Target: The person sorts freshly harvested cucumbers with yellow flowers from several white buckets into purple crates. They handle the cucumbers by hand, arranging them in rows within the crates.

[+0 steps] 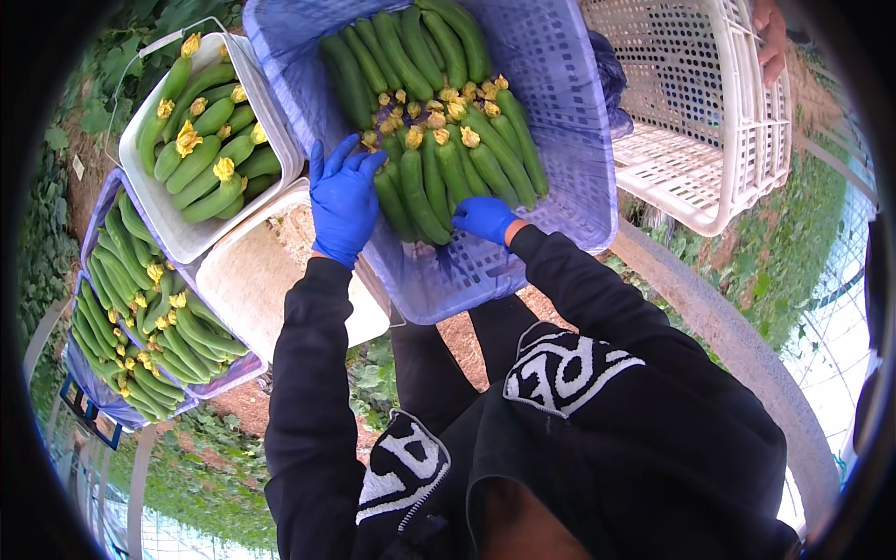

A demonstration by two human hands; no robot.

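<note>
Green cucumbers (427,175) with yellow blossoms at their ends lie in two rows in a blue plastic crate (574,133) lined with thin film, blossoms meeting in the middle. My left hand (344,196), in a blue glove, is over the crate's left rim, its fingertips by the blossoms at the near row's left end. Whether it holds one of them cannot be told. Gloved in blue too, my right hand (484,218) rests with bent fingers at the lower ends of the near row; its fingertips are partly hidden.
At the left stands a white bucket (283,133) of cucumbers, beside an empty white bucket (238,280) with debris. Farther left are lined crates (231,374) full of cucumbers. Another person's hand (770,38) touches a white plastic crate (735,140) at the upper right. Plants surround the containers.
</note>
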